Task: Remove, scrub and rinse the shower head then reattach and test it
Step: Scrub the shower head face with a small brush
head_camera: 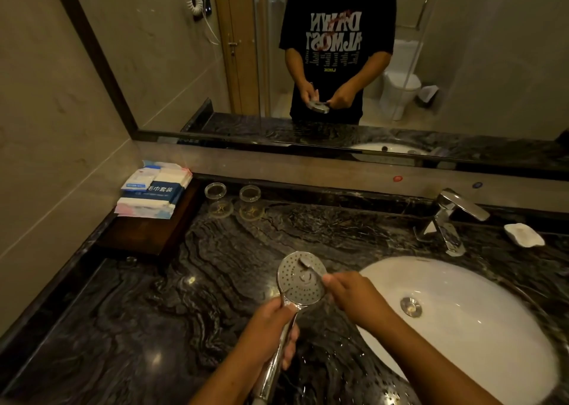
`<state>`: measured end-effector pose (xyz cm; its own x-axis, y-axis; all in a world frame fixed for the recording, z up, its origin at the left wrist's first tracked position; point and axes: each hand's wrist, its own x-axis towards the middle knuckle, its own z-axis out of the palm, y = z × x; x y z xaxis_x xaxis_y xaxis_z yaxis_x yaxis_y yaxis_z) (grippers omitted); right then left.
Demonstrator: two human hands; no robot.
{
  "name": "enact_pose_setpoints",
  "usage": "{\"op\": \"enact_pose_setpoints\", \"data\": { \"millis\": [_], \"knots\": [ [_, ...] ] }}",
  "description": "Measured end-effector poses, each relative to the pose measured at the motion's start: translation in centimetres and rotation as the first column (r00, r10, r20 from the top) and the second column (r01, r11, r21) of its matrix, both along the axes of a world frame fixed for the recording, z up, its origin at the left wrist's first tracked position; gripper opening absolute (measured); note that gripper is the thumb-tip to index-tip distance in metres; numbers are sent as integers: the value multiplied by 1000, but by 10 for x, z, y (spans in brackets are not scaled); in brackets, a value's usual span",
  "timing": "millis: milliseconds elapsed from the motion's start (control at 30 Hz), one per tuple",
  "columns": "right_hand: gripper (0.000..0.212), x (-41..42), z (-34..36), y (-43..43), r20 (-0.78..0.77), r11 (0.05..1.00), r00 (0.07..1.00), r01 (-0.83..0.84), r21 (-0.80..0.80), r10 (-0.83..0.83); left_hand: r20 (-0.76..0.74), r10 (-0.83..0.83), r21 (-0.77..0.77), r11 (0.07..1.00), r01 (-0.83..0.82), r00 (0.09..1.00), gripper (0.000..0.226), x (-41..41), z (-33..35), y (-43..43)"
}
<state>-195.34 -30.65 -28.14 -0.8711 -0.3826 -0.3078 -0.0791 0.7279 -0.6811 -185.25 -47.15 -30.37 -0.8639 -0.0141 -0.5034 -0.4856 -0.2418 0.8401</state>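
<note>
Left hand (271, 327) fisted, thumb up — right hand (351, 294) pinching, fingers forward

The shower head (302, 278) handle runs off the frame's edge at six o'clock. The brush (308, 265) handle vanishes inside the right hand (351, 297), at three o'clock.

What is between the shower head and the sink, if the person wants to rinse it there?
Nothing visible. The shower head is held over the dark counter just left of the white sink by the left hand; the right hand scrubs its face with a brush. The basin looks empty.
</note>
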Motion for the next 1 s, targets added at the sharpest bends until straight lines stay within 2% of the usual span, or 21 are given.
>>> {"op": "enact_pose_setpoints", "data": {
  "millis": [67,200,400,500,667,800,933,1000],
  "knots": [
    [48,-16,-11,2,-25,997,997,74,23,-73,2,-8,-30,1000,8,1000,17,4,-2,-3],
    [45,-29,-53,-4,51,973,972,229,21,-230,-6,39,-14,999,-39,999,18,10,-4,-13],
    [25,-16,-114,-50,206,942,920,323,85,-334,32,105,26,994,-105,994,18,19,-15,-39],
    [21,-2,-133,-69,203,929,907,353,115,-369,34,123,56,991,-125,992,18,20,-25,-52],
    [6,15,-134,-91,156,928,918,344,141,-364,66,133,124,982,-140,989,18,18,-42,-70],
    [16,19,-132,-88,139,957,948,273,99,-285,68,134,129,981,-142,989,21,14,-52,-70],
    [10,20,-132,-70,138,981,971,194,12,-194,55,114,154,981,-121,992,19,4,-53,-48],
    [24,16,-136,-52,138,974,968,219,-59,-210,64,85,155,983,-94,994,20,-7,-53,-26]
  ]
}}
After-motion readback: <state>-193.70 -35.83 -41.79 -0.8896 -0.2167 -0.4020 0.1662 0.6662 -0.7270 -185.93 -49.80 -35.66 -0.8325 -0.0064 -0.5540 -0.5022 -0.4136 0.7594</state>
